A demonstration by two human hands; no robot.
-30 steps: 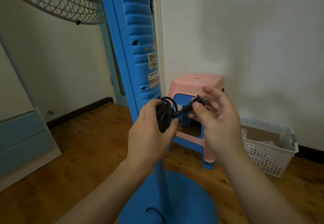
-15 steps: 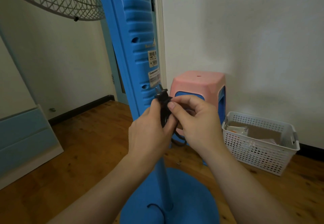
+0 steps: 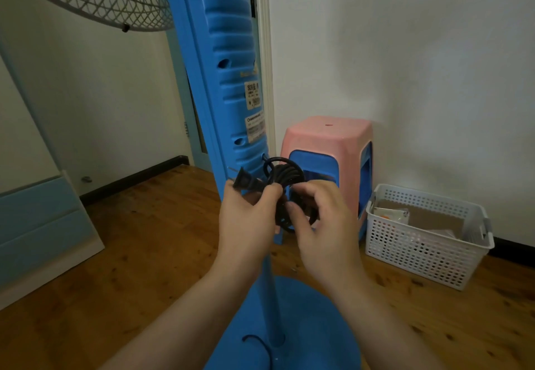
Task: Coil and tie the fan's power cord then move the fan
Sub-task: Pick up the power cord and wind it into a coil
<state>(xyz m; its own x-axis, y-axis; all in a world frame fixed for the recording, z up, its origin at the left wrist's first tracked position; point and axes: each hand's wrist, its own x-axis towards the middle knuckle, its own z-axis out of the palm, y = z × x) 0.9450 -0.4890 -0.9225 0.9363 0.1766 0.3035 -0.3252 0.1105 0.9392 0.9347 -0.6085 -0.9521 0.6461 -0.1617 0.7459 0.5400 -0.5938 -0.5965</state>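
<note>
Two hands meet in front of the blue fan [image 3: 231,60], just near of its upright column. The left hand [image 3: 246,225] has its fingers [image 3: 270,196] curled round the black plug [image 3: 246,182], whose prongs point left toward the column. The right hand [image 3: 324,225] has its fingers curled round the coiled power cord [image 3: 285,177], a black bundle of loops held upright between both hands and touching them. Below, the fan's round base [image 3: 304,326] sits on the wooden floor [image 3: 130,254], with a short run of cord lying on it. Behind the hands, to the right, stands a pink stool [image 3: 327,135] against the wall, and further right a white perforated basket [image 3: 419,239] holding papers.
</note>
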